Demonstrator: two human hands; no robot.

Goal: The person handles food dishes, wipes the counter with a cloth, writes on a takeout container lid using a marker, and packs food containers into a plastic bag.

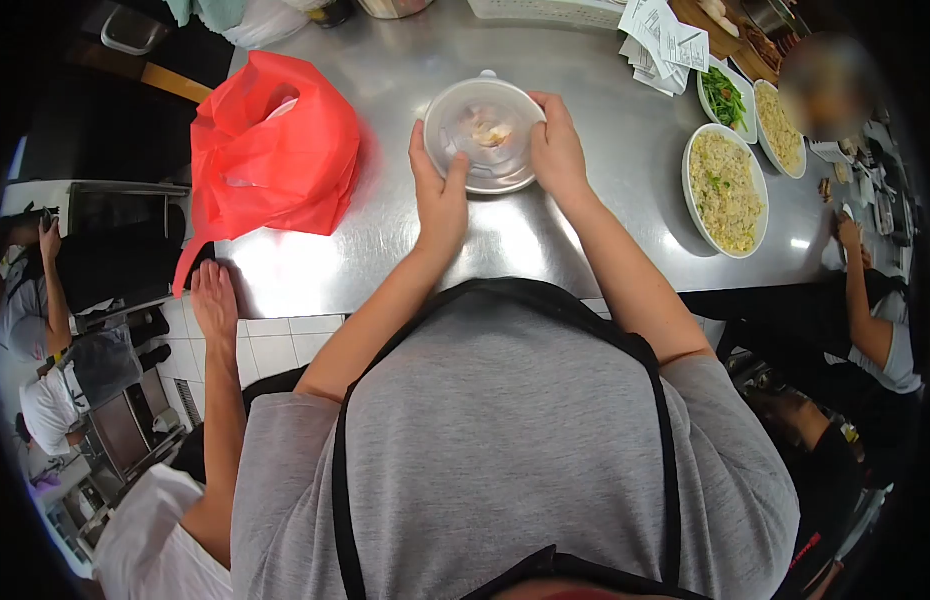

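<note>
A round plastic takeaway bowl (485, 170) with a see-through lid is held between my two hands over the steel counter. Some pale food shows dimly inside it. My left hand (441, 198) grips its left side, thumb resting on the lid and fingers along the outside. Around the right edge curl the fingers of my right hand (559, 150). To the left stands a red plastic bag (275, 150) with something whitish inside, apart from my hands.
On the right of the steel counter (585, 240) are a bowl of fried rice (725, 190), another rice dish (780, 125) and a plate of greens (725, 98). Paper slips (665, 45) lie behind. A co-worker's hand (215, 300) touches the left edge; other people stand at both sides.
</note>
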